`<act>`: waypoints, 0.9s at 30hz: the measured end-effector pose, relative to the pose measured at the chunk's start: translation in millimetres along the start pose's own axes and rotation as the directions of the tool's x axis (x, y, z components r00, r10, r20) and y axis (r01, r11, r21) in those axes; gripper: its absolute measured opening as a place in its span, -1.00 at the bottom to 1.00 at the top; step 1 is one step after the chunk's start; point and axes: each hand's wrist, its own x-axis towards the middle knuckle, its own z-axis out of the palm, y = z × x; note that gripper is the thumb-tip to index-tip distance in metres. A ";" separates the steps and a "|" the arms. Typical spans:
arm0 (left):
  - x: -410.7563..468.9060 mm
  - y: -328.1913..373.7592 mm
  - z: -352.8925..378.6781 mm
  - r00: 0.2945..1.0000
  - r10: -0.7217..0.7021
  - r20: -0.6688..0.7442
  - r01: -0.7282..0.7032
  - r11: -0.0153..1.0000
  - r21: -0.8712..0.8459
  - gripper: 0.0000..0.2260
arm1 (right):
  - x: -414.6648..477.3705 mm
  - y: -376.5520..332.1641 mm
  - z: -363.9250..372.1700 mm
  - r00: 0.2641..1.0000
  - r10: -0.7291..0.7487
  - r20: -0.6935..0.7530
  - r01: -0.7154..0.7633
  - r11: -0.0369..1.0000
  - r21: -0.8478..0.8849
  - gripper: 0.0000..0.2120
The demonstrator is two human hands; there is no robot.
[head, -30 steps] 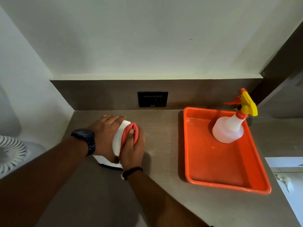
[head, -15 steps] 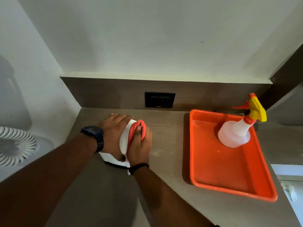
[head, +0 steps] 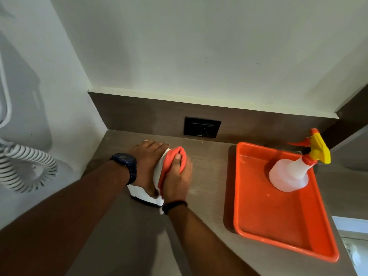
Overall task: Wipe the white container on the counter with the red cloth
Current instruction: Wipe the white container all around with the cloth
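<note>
Unmoved: left hand (head: 146, 166), right hand (head: 176, 180); one cloth (head: 169, 164), container (head: 139, 193).

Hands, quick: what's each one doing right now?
Left hand: wrapped over the white container, holding it steady.
Right hand: closed around the red cloth, pressing it against the container.

Both forearms reached from the lower frame toward its centre. The left hand (head: 148, 166) clasped the white box-shaped container (head: 139, 193) from the left; the right hand (head: 177, 182) gripped the bunched red cloth (head: 169, 159), pressing it against the container's right side.
</note>
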 end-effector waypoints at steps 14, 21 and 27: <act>0.0 4.4 -6.4 0.999 -0.026 0.025 0.026 1.000 -0.002 0.20 | -22.4 25.2 -1.9 0.991 0.131 -0.010 -0.130 0.989 0.066 -0.71; -1.4 4.0 -5.6 0.998 -0.045 -0.032 0.044 0.999 -0.025 0.14 | 27.2 1.0 3.0 0.999 0.034 0.025 -0.033 0.999 -0.043 -0.66; -1.4 3.1 -2.0 0.998 -0.056 -0.020 0.056 0.998 0.003 0.20 | 4.4 16.1 -1.0 0.968 0.245 -0.047 -0.245 0.969 0.019 -0.61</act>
